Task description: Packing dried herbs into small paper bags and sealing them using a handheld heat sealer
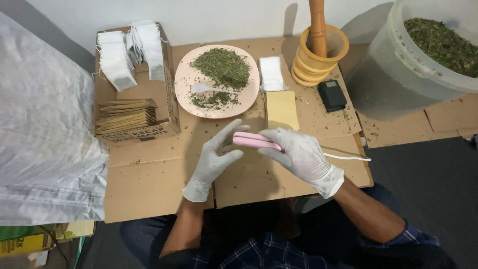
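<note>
Above one plate, two hands touch one pink sealer.

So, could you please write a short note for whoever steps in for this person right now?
Right hand, gloved: grips the pink handheld sealer, its white cord trailing right.
Left hand, gloved: open and empty, fingers beside the sealer's tip.
On the cardboard: pink plate of dried herb with a white spoon, a tan envelope and white sachet beside it. The box holds empty tea bags and tan envelopes.
Done: no sealed bags visible.
Left: the plate's herb is unbagged.
</note>
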